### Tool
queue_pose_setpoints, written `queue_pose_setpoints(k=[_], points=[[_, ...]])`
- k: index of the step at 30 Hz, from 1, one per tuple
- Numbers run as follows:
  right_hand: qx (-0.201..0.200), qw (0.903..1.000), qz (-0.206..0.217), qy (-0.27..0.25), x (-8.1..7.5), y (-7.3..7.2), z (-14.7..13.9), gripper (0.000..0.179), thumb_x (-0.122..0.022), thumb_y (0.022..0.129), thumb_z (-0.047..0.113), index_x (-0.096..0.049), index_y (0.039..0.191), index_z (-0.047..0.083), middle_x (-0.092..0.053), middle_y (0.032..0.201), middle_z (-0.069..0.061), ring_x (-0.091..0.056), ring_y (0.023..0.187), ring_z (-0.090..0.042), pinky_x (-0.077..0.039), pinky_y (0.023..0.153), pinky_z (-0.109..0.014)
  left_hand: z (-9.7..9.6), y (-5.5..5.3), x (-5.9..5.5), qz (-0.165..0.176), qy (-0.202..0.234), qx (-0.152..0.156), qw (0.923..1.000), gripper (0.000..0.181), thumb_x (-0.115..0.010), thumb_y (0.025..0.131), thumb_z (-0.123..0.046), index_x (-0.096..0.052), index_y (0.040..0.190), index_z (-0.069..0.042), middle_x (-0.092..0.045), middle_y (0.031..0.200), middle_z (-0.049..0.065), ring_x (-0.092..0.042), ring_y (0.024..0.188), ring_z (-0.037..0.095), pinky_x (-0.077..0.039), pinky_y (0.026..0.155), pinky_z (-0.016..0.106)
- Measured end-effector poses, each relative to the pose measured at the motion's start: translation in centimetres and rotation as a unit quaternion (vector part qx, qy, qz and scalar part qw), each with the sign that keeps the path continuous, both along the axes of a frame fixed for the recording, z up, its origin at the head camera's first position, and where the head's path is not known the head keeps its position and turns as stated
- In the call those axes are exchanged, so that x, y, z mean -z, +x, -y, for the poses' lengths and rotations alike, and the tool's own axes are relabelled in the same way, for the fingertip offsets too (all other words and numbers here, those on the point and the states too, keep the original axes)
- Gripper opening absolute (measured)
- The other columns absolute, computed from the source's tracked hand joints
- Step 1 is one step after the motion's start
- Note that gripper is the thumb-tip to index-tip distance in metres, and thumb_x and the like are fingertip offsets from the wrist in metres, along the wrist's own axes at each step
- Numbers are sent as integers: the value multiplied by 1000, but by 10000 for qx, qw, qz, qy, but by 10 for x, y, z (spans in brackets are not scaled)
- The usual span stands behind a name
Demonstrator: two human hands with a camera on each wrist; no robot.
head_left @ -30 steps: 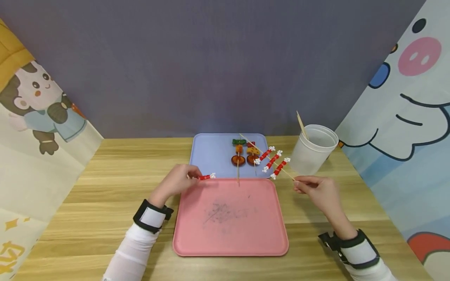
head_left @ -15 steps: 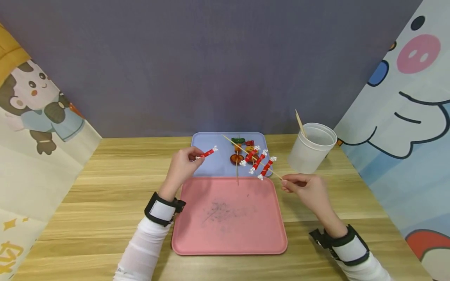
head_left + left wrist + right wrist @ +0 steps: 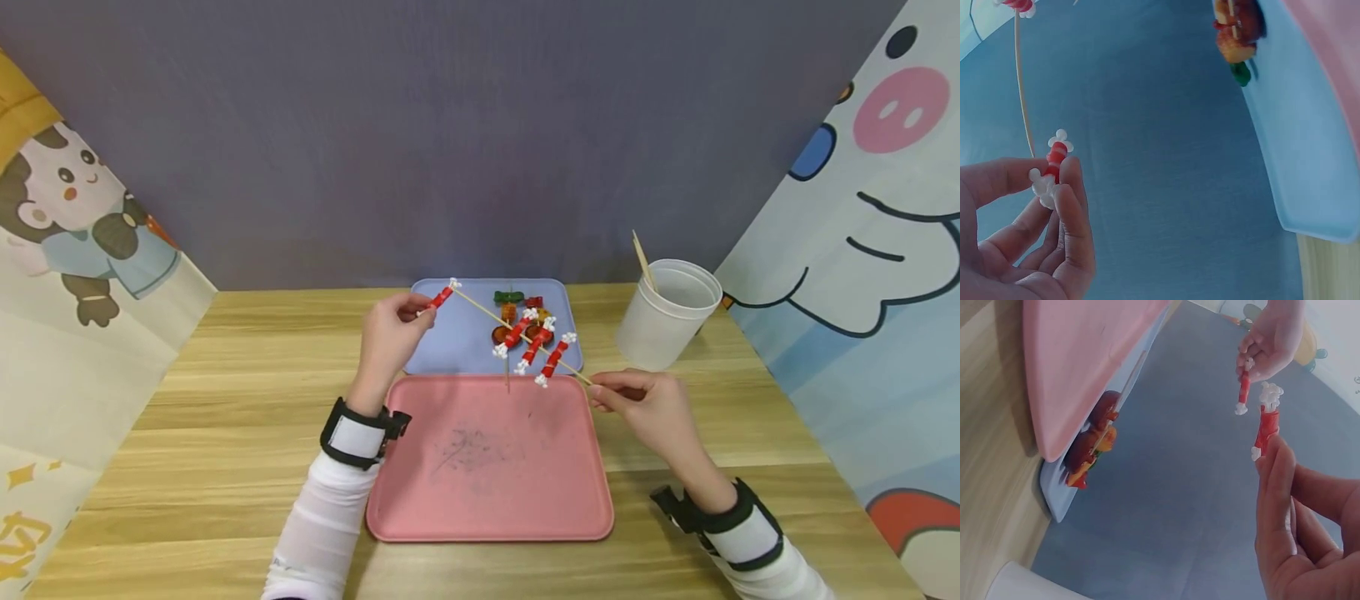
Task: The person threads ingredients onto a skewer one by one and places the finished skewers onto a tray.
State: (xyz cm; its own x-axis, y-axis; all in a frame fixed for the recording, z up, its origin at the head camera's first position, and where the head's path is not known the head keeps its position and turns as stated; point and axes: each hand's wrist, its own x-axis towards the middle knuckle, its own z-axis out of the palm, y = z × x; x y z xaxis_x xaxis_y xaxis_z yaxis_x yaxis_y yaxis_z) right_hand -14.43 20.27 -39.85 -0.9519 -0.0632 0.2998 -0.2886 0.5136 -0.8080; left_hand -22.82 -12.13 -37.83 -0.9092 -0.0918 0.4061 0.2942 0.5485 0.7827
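Observation:
My left hand (image 3: 392, 342) pinches a small toy meat-on-the-bone piece (image 3: 442, 297), red with white knobbed ends, above the left of the blue tray. Between right thumb and fingers, my right hand (image 3: 651, 410) grips the lower end of a bamboo skewer (image 3: 480, 307), which slants up to the left. Three matching red pieces (image 3: 536, 346) are threaded on it, spaced along the lower half. In the head view the skewer's tip meets the upper end of the left hand's piece. The left wrist view shows the skewer's bare end (image 3: 1021, 87) passing behind the fingers beside that piece (image 3: 1057, 156).
On the blue tray (image 3: 442, 354) lie two skewers of toy food (image 3: 508, 313). A pink tray (image 3: 487, 500) with dark scuffs is in front of it. To the right stands a white plastic tub (image 3: 660, 333) with wooden sticks (image 3: 643, 265). A grey wall rises behind.
My left hand has lifted its red piece from the pink tray's back left corner up and slightly right. My right hand has brought the loaded skewer left, its tip reaching that piece.

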Motion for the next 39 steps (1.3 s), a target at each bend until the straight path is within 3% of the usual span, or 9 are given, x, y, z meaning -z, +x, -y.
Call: queue_pose_setpoints(k=[11,39], points=[[-117,9998,-44,-133,-4,2,4,14,-74,81,8,-74,92,-1,-73,82,-14,-68,64,-1,-56,56,-22,-4,-6,-11,-257,373,-32,9990,11,-69,84,-15,-73,90,-7,-71,77,7,-64,68,17,-49,58,28],[-170,9997,39,-171,-2,3,3,12,-71,82,4,-74,92,-1,-73,84,-15,-68,65,0,-56,56,-24,-4,-5,-13,-508,336,-9,9981,12,-71,82,-14,-73,90,-5,-71,81,9,-64,68,18,-51,61,27]])
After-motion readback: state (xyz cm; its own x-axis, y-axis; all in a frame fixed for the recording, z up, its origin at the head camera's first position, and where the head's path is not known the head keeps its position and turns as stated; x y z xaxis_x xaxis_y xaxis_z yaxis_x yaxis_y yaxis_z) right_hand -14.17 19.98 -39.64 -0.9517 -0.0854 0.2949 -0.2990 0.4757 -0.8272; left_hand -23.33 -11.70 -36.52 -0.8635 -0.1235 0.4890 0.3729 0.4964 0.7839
